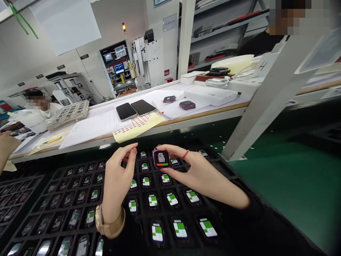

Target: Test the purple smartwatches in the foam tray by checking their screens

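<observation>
My right hand (186, 164) grips a square smartwatch (161, 159) by its edges, thumb below and fingers above. The watch has no strap, and its lit black screen shows lines of white text over an orange and green bar. To its left, apart from the watch, my left hand (117, 176) is closed in a pinch, thumb against index finger. Whatever lies between those fingertips, if anything, is too small to make out. Beneath both hands, a black compartment tray (170, 209) holds several watches with green-and-white screens.
More trays of watches (74, 199) extend left. On the shelf beyond lie two phones (126, 111), a yellow sheet of red stickers (140, 125), papers (90, 129) and two dark watches (187, 104). A white post (255, 103) slants at right. Another person's hand (7, 145) shows at far left.
</observation>
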The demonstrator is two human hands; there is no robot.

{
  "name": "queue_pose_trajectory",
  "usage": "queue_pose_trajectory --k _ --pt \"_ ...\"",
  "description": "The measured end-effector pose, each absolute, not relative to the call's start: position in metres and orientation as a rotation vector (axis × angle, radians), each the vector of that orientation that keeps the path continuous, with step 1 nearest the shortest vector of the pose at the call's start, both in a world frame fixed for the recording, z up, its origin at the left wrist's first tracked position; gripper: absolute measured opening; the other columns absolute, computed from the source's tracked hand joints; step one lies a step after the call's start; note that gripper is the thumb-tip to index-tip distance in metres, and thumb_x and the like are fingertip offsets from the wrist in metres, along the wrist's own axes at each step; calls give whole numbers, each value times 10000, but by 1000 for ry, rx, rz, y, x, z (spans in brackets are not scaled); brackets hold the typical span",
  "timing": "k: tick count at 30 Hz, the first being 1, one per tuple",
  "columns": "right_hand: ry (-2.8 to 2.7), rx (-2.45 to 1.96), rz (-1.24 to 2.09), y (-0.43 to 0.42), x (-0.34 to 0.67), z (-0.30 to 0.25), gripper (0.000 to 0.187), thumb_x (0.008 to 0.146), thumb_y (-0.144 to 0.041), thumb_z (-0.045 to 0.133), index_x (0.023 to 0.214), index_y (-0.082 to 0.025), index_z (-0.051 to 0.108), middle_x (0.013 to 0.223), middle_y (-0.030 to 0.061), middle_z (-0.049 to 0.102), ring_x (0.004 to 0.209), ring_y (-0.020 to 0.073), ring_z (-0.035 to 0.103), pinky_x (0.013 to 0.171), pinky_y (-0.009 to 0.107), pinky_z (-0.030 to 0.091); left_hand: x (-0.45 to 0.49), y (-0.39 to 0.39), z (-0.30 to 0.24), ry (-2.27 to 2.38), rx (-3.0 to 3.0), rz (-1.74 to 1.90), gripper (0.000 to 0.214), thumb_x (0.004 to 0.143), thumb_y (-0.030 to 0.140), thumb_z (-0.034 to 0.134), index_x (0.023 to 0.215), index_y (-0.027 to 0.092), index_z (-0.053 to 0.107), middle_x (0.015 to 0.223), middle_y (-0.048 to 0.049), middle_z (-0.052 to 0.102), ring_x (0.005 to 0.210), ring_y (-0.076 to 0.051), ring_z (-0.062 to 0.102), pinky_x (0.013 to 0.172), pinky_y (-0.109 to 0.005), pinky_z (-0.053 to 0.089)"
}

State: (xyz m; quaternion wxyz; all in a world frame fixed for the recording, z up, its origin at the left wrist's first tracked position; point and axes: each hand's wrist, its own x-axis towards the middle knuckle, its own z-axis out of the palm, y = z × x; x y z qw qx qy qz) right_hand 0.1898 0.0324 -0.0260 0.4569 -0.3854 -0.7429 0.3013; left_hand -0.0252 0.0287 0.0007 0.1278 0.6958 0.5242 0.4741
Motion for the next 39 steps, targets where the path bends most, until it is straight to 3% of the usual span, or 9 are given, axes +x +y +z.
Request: queue_pose_trajectory --k 10,18,26,32,39 --pt "-1770 -866 882 34 194 -25 439 865 -300 702 1297 -277 625 1203 -5 699 1056 213 668 934 338 561 -25 30 1 1579 2022 1340 263 991 397 560 1127 253 733 993 -17 743 875 -156 673 800 -273 518" --pt "-1769 -835 855 34 194 -24 414 875 -283 687 1283 -240 630 1181 22 710 1029 230 681 918 360 578 -14 29 2 1471 2096 1264 230 993 328 563 1138 250 724 1000 -14 735 863 -145 668 792 -265 525" --pt "-1787 -799 801 34 195 -22 418 883 -217 639 1300 -205 618 1118 1 729 951 177 697 876 284 585 0 23 1 1194 2175 750 425 931 133 573 1334 265 604 1131 -4 728 879 -146 654 836 -280 538" --pt "-1824 -802 733 36 197 -23 451 893 -215 604 1343 -193 600 1091 6 730 916 185 694 855 302 586 2 29 -2 1238 2083 929 625 866 159 711 1442 287 504 1054 14 737 926 -159 685 907 -298 555" --pt "-1823 -842 721 34 200 -20 495 898 -270 643 1382 -180 594 1016 9 735 879 200 690 839 310 591 5 28 -4 1187 2117 1057 644 852 69 637 1449 278 518 974 20 736 847 -125 689 883 -272 580"
